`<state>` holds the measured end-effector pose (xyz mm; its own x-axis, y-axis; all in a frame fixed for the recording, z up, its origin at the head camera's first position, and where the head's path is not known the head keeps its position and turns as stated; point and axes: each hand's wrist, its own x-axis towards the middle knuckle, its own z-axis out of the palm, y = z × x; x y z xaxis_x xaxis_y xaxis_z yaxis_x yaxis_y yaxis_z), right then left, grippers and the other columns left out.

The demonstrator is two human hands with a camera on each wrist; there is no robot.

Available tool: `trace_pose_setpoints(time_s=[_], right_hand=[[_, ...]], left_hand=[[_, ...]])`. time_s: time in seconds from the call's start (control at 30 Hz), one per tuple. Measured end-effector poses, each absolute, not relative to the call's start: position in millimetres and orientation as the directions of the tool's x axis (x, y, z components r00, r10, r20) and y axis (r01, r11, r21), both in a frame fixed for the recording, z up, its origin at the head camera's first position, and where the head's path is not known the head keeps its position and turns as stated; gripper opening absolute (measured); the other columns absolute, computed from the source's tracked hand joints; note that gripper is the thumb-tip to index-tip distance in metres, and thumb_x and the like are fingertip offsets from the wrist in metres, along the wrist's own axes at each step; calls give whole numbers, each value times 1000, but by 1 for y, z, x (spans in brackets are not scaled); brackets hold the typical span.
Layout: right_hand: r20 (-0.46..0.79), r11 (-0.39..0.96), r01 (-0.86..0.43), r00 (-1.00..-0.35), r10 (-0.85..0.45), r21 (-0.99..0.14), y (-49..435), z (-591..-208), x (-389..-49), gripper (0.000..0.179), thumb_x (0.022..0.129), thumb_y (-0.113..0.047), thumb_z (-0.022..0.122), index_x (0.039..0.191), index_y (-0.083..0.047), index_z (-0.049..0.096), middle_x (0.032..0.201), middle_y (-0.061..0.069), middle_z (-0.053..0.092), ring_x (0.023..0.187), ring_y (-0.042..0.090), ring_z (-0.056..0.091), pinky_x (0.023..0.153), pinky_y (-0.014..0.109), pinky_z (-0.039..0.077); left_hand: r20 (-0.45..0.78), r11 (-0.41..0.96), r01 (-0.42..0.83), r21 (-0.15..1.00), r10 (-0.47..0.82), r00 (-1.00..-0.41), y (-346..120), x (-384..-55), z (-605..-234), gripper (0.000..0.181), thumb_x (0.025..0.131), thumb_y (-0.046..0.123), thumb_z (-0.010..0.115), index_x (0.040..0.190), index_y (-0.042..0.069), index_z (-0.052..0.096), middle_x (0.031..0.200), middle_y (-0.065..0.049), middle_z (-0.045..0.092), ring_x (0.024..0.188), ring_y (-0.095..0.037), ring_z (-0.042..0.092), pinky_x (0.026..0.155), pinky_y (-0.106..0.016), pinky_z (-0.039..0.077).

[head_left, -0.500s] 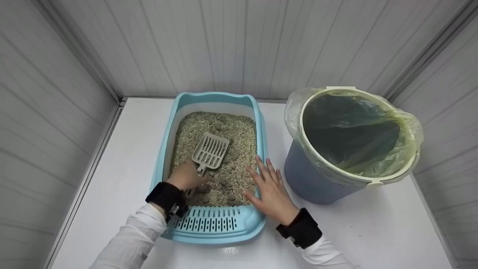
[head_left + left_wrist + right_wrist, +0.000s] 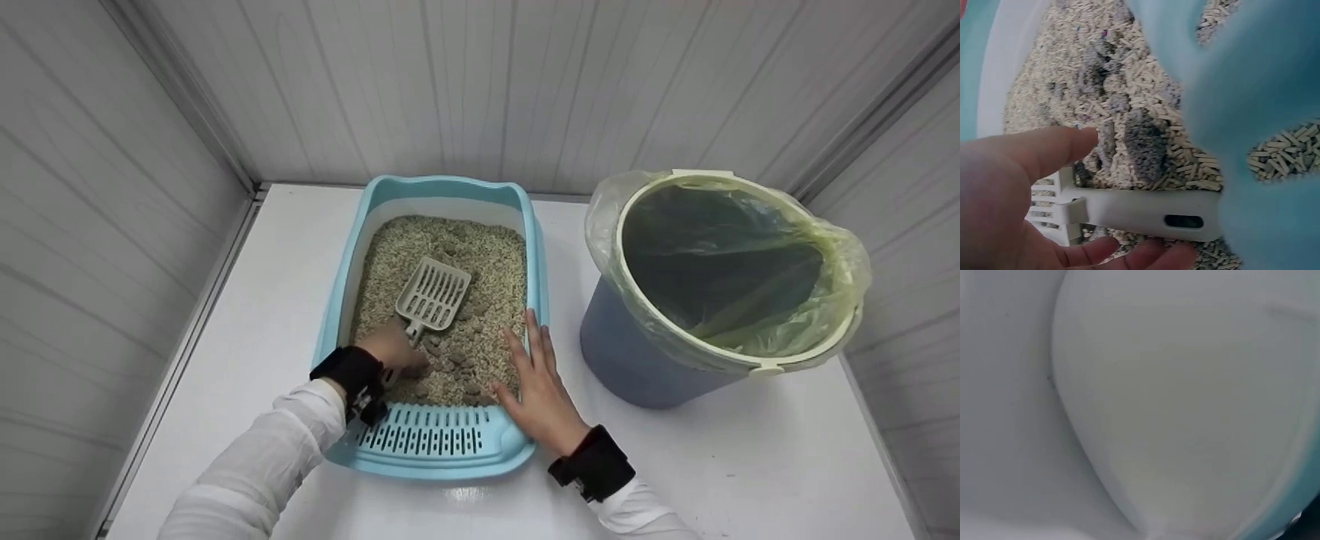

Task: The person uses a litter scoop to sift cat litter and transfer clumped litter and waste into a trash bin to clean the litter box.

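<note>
Blue bin (image 2: 630, 356) beside litter tray (image 2: 427, 468)

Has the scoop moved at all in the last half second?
No, not visibly. Judged against the litter box in the head view, the scoop lies in the same spot; only the whole view has shifted slightly.

We've a wht tabletop (image 2: 750, 457). On it we see a lt-blue litter tray (image 2: 427, 466), w/ a lined bin (image 2: 637, 356) to its R.

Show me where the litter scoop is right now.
In the head view, the litter scoop lies just left of centre on the litter inside the blue tray, left of the lined bin.
</note>
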<state>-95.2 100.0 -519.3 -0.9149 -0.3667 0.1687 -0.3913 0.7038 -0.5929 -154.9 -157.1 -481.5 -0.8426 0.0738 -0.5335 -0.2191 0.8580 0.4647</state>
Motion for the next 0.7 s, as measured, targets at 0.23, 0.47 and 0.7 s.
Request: trace_pose_setpoints(time_s=[0.23, 0.47, 0.7], right_hand=[[161, 708, -384, -918, -363, -593, 101, -522, -96, 80, 91, -29, 60, 152, -28, 7, 157, 3, -19, 143, 39, -3, 104, 61, 23], [160, 706, -385, -917, -365, -594, 102, -523, -95, 77, 92, -31, 58, 152, -29, 8, 157, 3, -19, 143, 39, -3, 104, 61, 23], [194, 681, -406, -909, -369, -609, 101, -524, -95, 76, 92, -26, 60, 152, -25, 14, 158, 6, -14, 143, 41, -2, 102, 65, 26]], left_hand=[[-541, 914, -119, 388, 121, -832, -157, -163, -491, 18, 88, 14, 61, 78, -1, 59, 51, 3, 37, 42, -10, 31, 42, -24, 28], [-523, 924, -76, 376, 143, -841, -158, -167, -497, 40, 89, 10, 57, 52, 14, 44, 48, 3, 35, 43, -12, 34, 44, -25, 31], [-487, 961, -26, 275, 116, -866, -146, -160, -486, 49, 94, 30, 57, 48, 14, 44, 44, 3, 36, 42, -13, 35, 50, -27, 35]])
